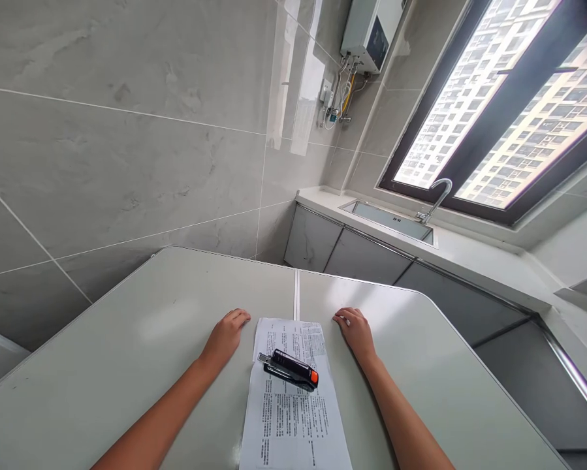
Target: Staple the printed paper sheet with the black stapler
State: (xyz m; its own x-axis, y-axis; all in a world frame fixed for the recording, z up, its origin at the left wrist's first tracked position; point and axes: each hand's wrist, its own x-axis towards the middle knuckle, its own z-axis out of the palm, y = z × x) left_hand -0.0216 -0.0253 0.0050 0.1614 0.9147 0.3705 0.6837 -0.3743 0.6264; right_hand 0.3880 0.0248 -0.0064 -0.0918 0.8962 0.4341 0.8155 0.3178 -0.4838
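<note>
On the table lies a printed sheet of paper (pixel 293 418), with a black stapler (pixel 291 371) resting aslant on top of it. The stapler has an orange-red end at the right and a metal tip at the left. My left hand (pixel 226 334) rests on the table just left of the sheet, its fingers loosely bent and holding nothing. On the other side, my right hand (pixel 358 333) rests beside the sheet's upper right corner, also holding nothing, with fingers loosely bent. Neither hand touches the paper or the stapler.
The pale table (pixel 126 365) has a seam down its middle and a rounded far edge. A grey tiled wall (pixel 126 163) rises beyond it. At the right runs a counter (pixel 474 261) with a sink (pixel 391 222) and faucet (pixel 437 199), below a window (pixel 474 124).
</note>
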